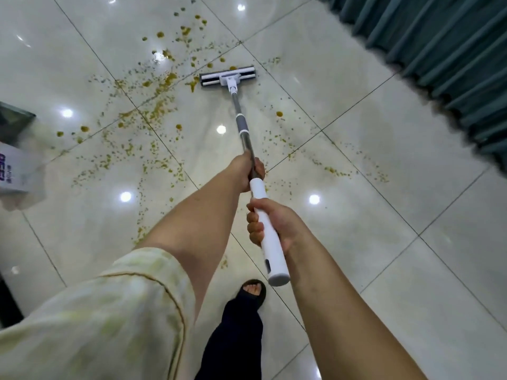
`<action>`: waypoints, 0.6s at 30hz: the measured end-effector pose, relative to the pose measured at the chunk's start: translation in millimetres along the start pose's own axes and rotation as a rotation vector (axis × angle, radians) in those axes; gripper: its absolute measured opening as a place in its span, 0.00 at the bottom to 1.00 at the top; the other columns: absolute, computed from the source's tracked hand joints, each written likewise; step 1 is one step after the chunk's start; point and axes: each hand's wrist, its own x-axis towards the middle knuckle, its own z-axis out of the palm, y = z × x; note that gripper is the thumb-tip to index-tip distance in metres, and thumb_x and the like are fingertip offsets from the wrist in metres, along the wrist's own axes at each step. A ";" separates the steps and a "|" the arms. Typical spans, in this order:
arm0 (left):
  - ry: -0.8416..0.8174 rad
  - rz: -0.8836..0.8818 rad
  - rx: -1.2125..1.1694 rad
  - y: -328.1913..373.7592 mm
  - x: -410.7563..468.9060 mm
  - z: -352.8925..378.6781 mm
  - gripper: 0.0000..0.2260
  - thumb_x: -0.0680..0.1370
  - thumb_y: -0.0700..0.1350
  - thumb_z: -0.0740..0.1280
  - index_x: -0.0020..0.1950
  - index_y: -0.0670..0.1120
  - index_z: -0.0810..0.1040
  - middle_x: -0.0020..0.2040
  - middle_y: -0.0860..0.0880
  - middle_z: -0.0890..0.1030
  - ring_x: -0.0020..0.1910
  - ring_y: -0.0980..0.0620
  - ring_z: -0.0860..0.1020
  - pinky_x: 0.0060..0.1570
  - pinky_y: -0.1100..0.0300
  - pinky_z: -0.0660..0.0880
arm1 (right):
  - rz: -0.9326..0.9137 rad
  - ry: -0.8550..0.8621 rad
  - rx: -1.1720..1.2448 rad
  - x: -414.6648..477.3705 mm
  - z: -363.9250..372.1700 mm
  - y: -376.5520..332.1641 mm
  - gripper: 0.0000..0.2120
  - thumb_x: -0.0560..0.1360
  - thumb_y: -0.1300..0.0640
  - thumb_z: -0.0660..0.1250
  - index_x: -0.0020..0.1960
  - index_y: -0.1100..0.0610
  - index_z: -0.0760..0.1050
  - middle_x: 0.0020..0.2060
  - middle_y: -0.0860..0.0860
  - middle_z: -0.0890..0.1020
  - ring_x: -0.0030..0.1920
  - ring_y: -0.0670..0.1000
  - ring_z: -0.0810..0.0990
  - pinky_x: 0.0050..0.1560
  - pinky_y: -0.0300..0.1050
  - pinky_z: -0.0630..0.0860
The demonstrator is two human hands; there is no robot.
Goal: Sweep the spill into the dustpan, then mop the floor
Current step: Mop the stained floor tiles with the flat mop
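The left hand [247, 171] and, behind it, the right hand [271, 226] grasp the mop [242, 124]. The spill [162, 86] lies beyond them, a box [16, 171] left, a curtain [452, 50] right.

A teal pleated curtain [444, 58] hangs along the upper right; at the left edge a white box [16, 171] with purple lettering sits just below a dark, glassy slab [13, 119]; a dark open-toed sandal [264, 296] stands at bottom centre.

Setting: home interior. Evidence: glossy pale floor tiles [384, 215], teal curtain [452, 50], person's pyjama-style sleeve [109, 311], open-toed slipper [253, 293].
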 end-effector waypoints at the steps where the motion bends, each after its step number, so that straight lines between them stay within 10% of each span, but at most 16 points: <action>1: 0.002 0.000 -0.006 10.2 13.2 5.9 0.18 0.82 0.54 0.57 0.39 0.44 0.65 0.27 0.50 0.68 0.18 0.56 0.66 0.21 0.70 0.64 | 0.000 -0.003 -0.006 12.5 -1.7 -14.2 0.06 0.77 0.60 0.63 0.42 0.59 0.69 0.29 0.51 0.70 0.21 0.46 0.67 0.20 0.34 0.65; 18: -0.161 -0.040 -0.336 -48.1 0.5 14.8 0.19 0.81 0.56 0.59 0.40 0.42 0.68 0.25 0.50 0.69 0.17 0.56 0.68 0.17 0.69 0.66 | 0.149 -0.113 0.150 -32.9 -37.4 1.4 0.12 0.77 0.54 0.64 0.38 0.59 0.70 0.26 0.50 0.72 0.20 0.45 0.70 0.20 0.34 0.70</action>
